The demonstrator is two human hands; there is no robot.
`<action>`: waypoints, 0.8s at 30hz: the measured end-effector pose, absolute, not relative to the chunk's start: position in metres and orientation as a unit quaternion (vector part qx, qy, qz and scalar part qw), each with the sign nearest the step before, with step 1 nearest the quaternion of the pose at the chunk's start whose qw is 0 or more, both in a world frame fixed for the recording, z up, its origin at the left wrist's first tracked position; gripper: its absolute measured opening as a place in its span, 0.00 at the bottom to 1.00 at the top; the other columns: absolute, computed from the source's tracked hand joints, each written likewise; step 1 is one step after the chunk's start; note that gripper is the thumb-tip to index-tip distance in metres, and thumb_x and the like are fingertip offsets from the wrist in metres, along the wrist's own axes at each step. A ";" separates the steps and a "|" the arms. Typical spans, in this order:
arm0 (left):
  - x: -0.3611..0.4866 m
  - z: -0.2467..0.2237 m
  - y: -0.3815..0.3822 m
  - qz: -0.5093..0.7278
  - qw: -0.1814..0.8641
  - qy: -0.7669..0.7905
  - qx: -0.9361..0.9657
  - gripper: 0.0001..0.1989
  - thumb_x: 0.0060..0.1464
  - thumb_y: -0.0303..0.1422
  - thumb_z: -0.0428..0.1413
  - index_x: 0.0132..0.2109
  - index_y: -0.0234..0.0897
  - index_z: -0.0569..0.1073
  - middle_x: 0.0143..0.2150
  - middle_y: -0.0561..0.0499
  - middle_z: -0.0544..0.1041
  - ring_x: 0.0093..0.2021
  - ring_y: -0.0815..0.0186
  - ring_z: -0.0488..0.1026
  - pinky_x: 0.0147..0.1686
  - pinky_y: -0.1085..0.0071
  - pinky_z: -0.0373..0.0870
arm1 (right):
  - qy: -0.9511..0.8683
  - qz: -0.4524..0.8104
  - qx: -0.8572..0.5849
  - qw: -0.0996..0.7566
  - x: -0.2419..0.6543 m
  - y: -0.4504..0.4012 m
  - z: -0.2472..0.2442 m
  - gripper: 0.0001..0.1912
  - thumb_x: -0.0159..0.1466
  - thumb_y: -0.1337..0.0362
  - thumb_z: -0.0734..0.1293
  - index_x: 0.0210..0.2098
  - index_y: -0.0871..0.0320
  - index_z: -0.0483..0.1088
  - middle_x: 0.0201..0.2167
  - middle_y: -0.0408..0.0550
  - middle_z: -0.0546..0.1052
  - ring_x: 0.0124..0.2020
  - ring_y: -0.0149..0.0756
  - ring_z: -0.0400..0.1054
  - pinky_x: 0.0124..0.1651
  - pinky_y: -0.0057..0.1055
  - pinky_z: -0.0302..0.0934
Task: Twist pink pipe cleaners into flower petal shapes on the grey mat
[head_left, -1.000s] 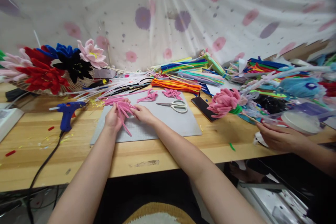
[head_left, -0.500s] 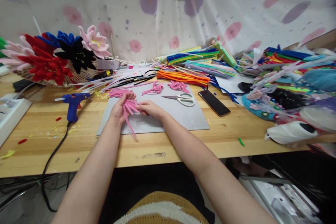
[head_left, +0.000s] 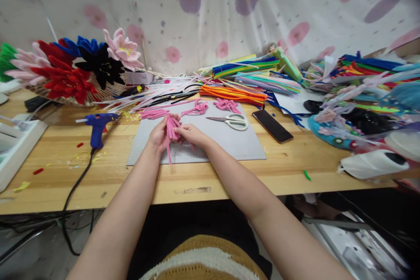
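Note:
A bunch of pink pipe cleaners hangs from between my two hands, over the front left part of a grey mat. My left hand is closed around the bunch from the left. On its right side, my right hand pinches the strands; its fingertips are partly hidden. Behind the hands lie more pink pipe cleaners and two bent pink clusters, one left and one right. Scissors with white handles rest on the mat to the right of my hands.
A blue glue gun with a black cord lies left of the mat, a phone right of it. Fuzzy flowers stand at the back left. Orange pipe cleaners and other coloured bundles line the back. A white power strip is far left.
My hands have come closer together, with my right hand now against the bunch. The strands, fanned out before, hang more gathered. The whole view has shifted slightly.

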State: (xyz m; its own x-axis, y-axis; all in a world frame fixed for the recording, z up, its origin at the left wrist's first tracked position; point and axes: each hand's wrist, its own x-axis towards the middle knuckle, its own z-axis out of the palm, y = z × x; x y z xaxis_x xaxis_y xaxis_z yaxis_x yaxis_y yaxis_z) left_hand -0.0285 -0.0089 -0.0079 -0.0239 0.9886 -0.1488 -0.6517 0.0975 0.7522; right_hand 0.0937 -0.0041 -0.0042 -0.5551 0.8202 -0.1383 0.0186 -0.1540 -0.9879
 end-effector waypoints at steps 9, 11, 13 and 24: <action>-0.025 -0.005 -0.012 0.584 0.650 0.371 0.314 0.07 0.48 0.31 0.58 0.35 0.32 0.76 0.36 0.47 0.78 0.31 0.70 0.73 0.31 0.76 0.70 | -0.484 0.692 -0.341 0.413 0.095 0.002 -0.012 0.16 0.52 0.55 0.68 0.28 0.63 0.70 0.22 0.42 0.74 0.22 0.23 0.64 0.27 0.22 0.56; -0.026 -0.005 -0.013 0.578 0.652 0.374 0.317 0.09 0.46 0.32 0.60 0.35 0.32 0.76 0.36 0.47 0.78 0.29 0.71 0.73 0.28 0.76 0.69 | -0.484 0.688 -0.343 0.418 0.095 0.002 -0.013 0.17 0.49 0.54 0.70 0.27 0.63 0.70 0.21 0.42 0.74 0.22 0.24 0.64 0.27 0.22 0.56; -0.026 -0.005 -0.013 0.579 0.652 0.374 0.316 0.09 0.44 0.32 0.61 0.34 0.32 0.77 0.36 0.47 0.78 0.25 0.73 0.70 0.22 0.78 0.65 | -0.483 0.696 -0.339 0.410 0.094 0.001 -0.013 0.18 0.48 0.54 0.70 0.27 0.64 0.70 0.21 0.43 0.74 0.22 0.25 0.65 0.28 0.23 0.57; -0.027 -0.003 -0.016 0.590 0.641 0.389 0.299 0.08 0.37 0.31 0.64 0.26 0.31 0.75 0.27 0.47 0.77 0.14 0.79 0.56 0.13 0.80 0.53 | -0.483 0.721 -0.325 0.375 0.094 -0.005 -0.008 0.17 0.50 0.54 0.69 0.27 0.64 0.70 0.20 0.44 0.75 0.19 0.23 0.63 0.23 0.21 0.54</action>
